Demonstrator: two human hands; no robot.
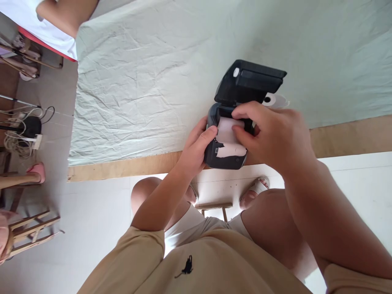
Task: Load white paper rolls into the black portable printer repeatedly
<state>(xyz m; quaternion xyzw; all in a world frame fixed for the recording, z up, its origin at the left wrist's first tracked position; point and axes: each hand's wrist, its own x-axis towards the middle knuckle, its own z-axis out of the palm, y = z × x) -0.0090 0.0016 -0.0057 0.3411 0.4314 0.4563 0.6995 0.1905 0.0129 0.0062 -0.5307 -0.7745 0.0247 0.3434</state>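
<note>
A black handheld printer [226, 163] is held over the table's front edge, its dark lid [257, 83] swung up and away from me. White paper [228, 130] lies in its open compartment, with a torn-looking end over the front part. My left hand [197, 145] grips the printer's left side, thumb on the rim. My right hand [272, 134] reaches in from the right, its thumb on the paper and its index finger at the compartment's back edge. Just behind that hand, a white paper roll [271, 100] with a dark core rests on the cloth, partly hidden.
A pale green cloth [137, 90] covers the table, with a bare wooden edge [122, 168] in front. Another person's arm [69, 16] rests at the upper left. Cables [18, 136], a wooden stool [33, 232] and a pink slipper [38, 171] are at the left.
</note>
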